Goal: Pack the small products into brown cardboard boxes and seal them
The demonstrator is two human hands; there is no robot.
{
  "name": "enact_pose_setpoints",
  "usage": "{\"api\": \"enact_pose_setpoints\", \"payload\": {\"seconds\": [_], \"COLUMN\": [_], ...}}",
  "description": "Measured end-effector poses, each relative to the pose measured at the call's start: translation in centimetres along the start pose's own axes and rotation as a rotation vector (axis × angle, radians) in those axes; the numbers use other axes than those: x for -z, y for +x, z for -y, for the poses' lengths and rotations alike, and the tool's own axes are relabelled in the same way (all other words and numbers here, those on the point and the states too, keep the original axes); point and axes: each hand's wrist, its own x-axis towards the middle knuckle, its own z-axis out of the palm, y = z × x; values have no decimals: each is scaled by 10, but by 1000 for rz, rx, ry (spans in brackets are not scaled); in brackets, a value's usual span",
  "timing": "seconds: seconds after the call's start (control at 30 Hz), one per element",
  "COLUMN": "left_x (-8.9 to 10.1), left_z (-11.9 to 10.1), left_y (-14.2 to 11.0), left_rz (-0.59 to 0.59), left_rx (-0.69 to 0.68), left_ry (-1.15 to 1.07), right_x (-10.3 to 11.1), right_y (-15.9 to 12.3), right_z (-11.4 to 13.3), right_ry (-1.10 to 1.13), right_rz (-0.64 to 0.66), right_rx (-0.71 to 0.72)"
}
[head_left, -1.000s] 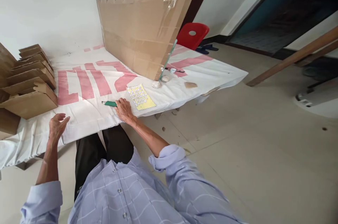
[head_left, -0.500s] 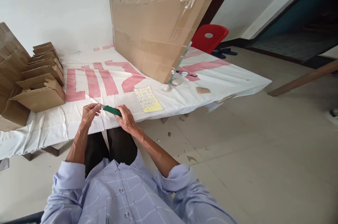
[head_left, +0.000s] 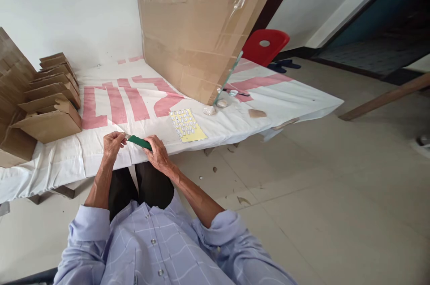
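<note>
Both hands hold a green utility knife just above the near edge of the low table, which is covered by a white cloth with pink lettering. My right hand grips the green handle. My left hand pinches the metal tip at the knife's other end. A yellow sheet with rows of small white pieces lies on the cloth a little right of the hands.
A large cardboard sheet stands tilted at the back of the table. Folded cardboard boxes are stacked at the left. Small white lumps and a cardboard scrap lie near the sheet. A red stool stands behind; scraps litter the floor.
My right hand lifted the green knife off the cloth. My left hand, open beside the table edge a second ago, came over and pinched the knife's tip.
</note>
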Motion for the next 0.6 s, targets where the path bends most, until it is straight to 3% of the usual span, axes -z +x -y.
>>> {"api": "enact_pose_setpoints", "payload": {"seconds": [0.3,0.6], "left_x": [0,5], "left_z": [10,22], "left_y": [9,2], "left_rz": [-43,-40], "left_rx": [6,-85], "left_ry": [63,274], "right_x": [-1,9], "right_y": [1,50], "right_z": [1,-19], "right_ry": [-34,-341], "right_rz": [43,125], "right_rx": [-17,-312]}}
